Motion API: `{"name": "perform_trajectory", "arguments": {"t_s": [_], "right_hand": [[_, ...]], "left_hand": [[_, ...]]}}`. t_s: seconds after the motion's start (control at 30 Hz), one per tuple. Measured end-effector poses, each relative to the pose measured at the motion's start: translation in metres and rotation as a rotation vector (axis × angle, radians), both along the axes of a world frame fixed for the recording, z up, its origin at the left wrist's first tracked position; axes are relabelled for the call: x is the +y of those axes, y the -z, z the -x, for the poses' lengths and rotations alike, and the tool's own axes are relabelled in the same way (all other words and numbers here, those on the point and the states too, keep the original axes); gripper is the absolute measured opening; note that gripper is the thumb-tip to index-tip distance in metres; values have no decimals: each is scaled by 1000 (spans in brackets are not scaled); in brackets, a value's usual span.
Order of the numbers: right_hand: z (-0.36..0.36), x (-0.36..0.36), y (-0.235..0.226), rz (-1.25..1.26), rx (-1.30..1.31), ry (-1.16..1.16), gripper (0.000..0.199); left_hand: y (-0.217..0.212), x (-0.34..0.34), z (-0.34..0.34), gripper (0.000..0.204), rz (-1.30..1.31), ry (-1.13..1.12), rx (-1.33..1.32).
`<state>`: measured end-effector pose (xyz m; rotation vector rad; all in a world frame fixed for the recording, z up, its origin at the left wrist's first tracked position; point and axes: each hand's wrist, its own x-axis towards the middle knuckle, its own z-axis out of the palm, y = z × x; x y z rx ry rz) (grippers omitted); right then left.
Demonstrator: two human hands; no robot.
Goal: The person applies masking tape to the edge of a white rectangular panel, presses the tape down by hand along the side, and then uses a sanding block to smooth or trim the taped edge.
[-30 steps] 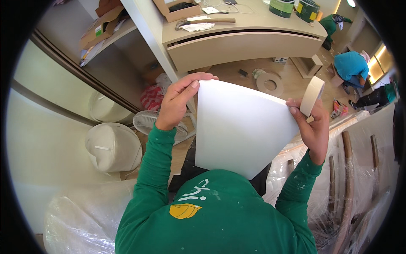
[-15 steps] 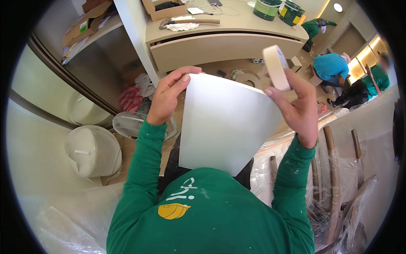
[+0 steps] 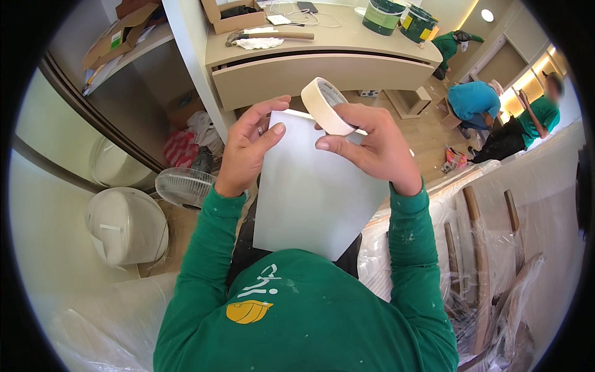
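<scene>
A smooth white panel (image 3: pixel 313 192) leans in front of my body, its lower edge against my shirt and lap. My left hand (image 3: pixel 248 139) grips the panel's upper left corner, thumb over the front face and fingers along the edge. In my right hand (image 3: pixel 375 139) is a roll of cream masking tape (image 3: pixel 325 108), pinched between thumb and fingers just above the panel's top edge. Parts of that edge are hidden behind the tape and the right hand.
Beyond the panel stands a beige desk (image 3: pixel 334 71) with a hammer (image 3: pixel 273 38) and paint buckets (image 3: pixel 381 17). A fan (image 3: pixel 183 186) and a wrapped round stool (image 3: pixel 127 226) are on the left. Plastic-covered furniture (image 3: pixel 477 260) lines the right. Several people (image 3: pixel 474 99) are at the far right.
My right hand has brought the tape roll leftward along the panel's top edge, nearer my left hand. The left thumb has slid down onto the panel's face.
</scene>
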<state>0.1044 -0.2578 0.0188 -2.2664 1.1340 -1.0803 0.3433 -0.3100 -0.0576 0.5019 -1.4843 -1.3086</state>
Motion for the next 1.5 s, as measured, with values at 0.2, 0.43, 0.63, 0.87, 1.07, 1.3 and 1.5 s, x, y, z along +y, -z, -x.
{"name": "perform_trajectory", "arguments": {"t_s": [0.2,0.43,0.63,0.87,1.07,1.3,1.5], "right_hand": [[-14,-10,9,151,44,93,44],[-31,-7,7,202,146,74,51],[-25,2,-2,195,101,-30,45],[-11,-6,-5,-57,-91,-92,40],[-6,-15,-11,190,141,37,48],[-19,-20,-9,94,200,14,46],[-36,-16,-19,-53,64,-126,40]], "left_hand": [[-2,6,7,43,-99,12,167],[8,1,23,46,297,-320,-67],[-3,7,28,37,215,-433,-116],[2,-1,30,34,163,-350,-72],[-5,3,16,50,26,-94,116],[-8,15,18,50,109,-187,93],[1,9,26,32,266,-529,-7]]}}
